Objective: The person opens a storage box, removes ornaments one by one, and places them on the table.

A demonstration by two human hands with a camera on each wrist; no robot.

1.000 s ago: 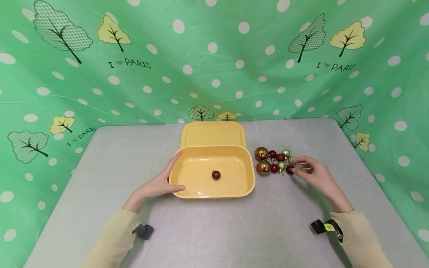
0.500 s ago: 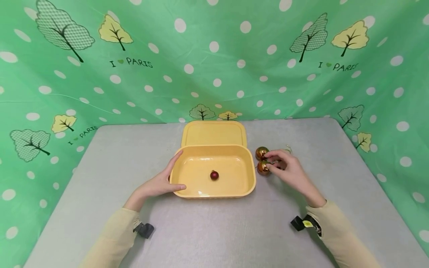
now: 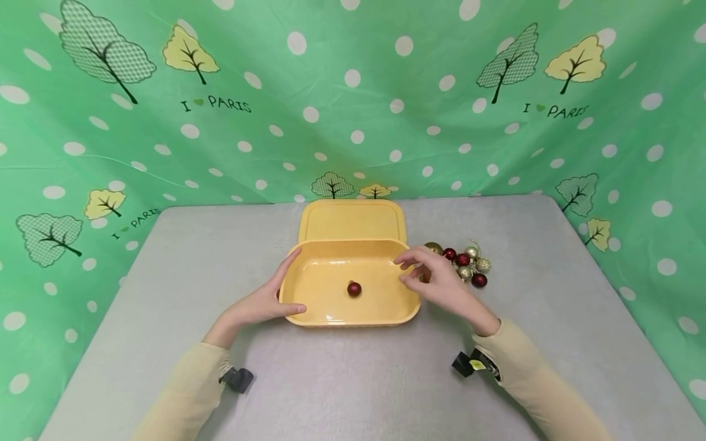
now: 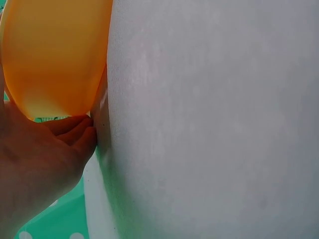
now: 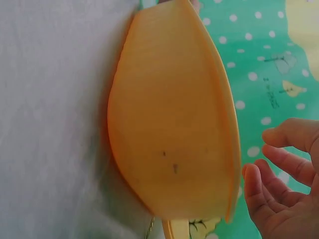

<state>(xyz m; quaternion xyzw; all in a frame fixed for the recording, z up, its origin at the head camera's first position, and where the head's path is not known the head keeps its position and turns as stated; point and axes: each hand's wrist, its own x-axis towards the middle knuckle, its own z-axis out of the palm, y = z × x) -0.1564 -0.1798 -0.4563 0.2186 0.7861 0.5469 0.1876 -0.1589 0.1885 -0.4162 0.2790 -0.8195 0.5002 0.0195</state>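
Note:
A yellow rectangular food container (image 3: 353, 320) stands lidless on the grey table, with one small dark red bauble (image 3: 354, 288) lying inside it. My left hand (image 3: 261, 301) grips the container's left end, its thumb over the front rim and its fingers along the outer wall. Over the right rim hovers my right hand (image 3: 438, 283), its fingers loosely bent. In the right wrist view nothing shows between the fingers (image 5: 251, 181), which are apart from the container wall. Right of the container lies a cluster of baubles, including a red bauble (image 3: 479, 280) and a pale gold bauble (image 3: 482, 264).
Behind the container lies a matching yellow lid (image 3: 353, 219). Part of an olive-gold bauble (image 3: 433, 248) shows past the right hand, which hides some of the cluster. A green dotted cloth (image 3: 353, 104) hangs along the table's back edge.
My right hand has moved left from the far end of the bauble cluster, across it, to the container's right rim. The left hand keeps its place, and the red bauble stays inside.

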